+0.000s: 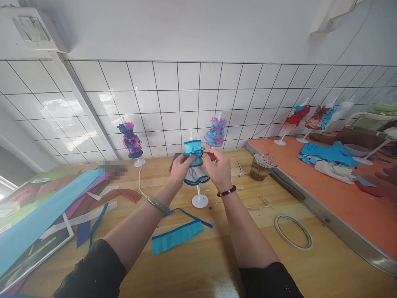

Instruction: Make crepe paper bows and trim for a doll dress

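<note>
A miniature dress form on a white round base point(200, 201) wears a turquoise paper dress point(192, 145) with a white, blue-edged skirt point(191, 175). At its waist, my left hand point(180, 169) pinches the gathered turquoise paper from the left. From the other side my right hand point(219, 169), thumb and forefinger together, grips the end of the same ruffled band. The fingers partly cover the band. Nearer to me lie a pleated turquoise paper strip point(178, 237) with a dark blue edge and a narrow blue strip point(189, 215).
Behind stand two more dressed forms, one navy and pink point(132, 140), one pink and turquoise point(215, 133). A lidded cup point(261, 167) and a tape roll point(277, 225) sit to the right. Paper strips point(62, 207) cover the left side; an orange table point(341, 207) adjoins on the right.
</note>
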The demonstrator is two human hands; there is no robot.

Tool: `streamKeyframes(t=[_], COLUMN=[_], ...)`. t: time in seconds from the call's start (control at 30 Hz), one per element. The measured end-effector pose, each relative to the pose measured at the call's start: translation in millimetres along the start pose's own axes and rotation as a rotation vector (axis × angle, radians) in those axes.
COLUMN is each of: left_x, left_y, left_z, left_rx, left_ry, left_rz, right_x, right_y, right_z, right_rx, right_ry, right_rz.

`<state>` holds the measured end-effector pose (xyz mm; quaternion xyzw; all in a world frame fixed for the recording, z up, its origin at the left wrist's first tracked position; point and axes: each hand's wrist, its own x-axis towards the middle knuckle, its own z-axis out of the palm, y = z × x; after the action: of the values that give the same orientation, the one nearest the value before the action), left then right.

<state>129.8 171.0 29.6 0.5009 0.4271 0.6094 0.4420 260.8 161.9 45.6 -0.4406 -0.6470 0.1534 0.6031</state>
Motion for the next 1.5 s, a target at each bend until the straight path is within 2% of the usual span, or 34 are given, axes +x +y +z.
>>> streamKeyframes(t=[0.23, 0.6, 0.77, 1.07, 1.3, 1.5], left_x=[1.5, -3.9, -3.4, -1.9, -2.4, -6.3], left_y=[-2.7, -0.2, -5.9, -8.1, -7.4, -2.9], left_z=[-2.2, -1.3, -3.4, -5.3, -6.2, -4.1], left_rx=[-0.051, -0.095, -0.022, -0.024, -0.033, -0.103], left_ry=[0.002, -0.129, -0.100, -0.097, -0.109, -0.149], left_rz=[-0.032, 0.025, 0.010, 0.009, 0.013, 0.020], right_x=[2.5, 1.7, 1.1, 5.5, 2.4, 2.5], right_y=[5.2, 3.4, 4.2, 0.7, 1.5, 1.7], right_z=[1.6, 1.3, 2.5, 0.1, -0.5, 1.3], right_rx=[0.051, 0.039, 0.058, 0.330, 0.177, 0.134], right_ry=[-0.038, -0.026, -0.027, -0.124, -0.132, -0.108], right_rz=[0.081, 0.065, 0.113, 0.301, 0.205, 0.183])
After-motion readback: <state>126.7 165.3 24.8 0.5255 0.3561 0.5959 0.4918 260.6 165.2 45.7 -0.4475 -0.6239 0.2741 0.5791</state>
